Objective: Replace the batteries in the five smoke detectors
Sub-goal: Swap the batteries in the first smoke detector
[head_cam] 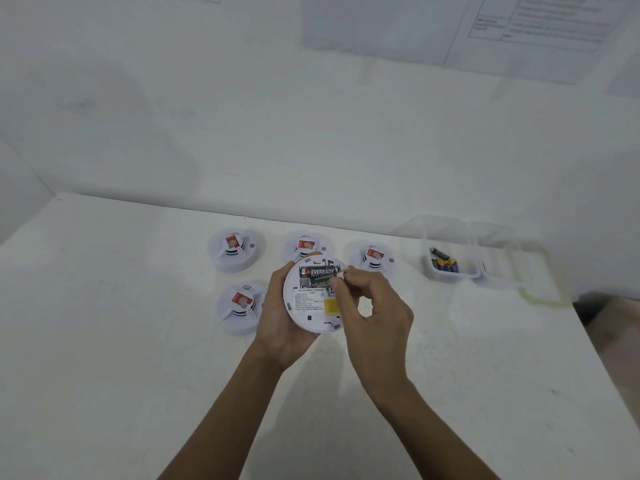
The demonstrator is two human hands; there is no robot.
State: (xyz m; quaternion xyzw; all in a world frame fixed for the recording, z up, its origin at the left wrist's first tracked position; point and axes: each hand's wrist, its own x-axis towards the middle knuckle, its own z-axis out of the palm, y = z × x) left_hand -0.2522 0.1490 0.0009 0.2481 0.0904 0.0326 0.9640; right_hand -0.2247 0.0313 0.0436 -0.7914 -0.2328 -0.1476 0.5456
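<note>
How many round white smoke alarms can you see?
5. Three round white plastic smoke detectors stand in a back row; a fourth detector sits nearer, left; the left hand holds the fifth detector, back up, while the right hand pinches its black battery. None seems hidden.

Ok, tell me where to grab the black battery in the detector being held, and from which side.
Pinch the black battery by its right end, coming from the right. It lies crosswise in the compartment of the held detector, and the left hand wraps the detector's left rim, blocking that side. The right hand pinches that end.
</note>
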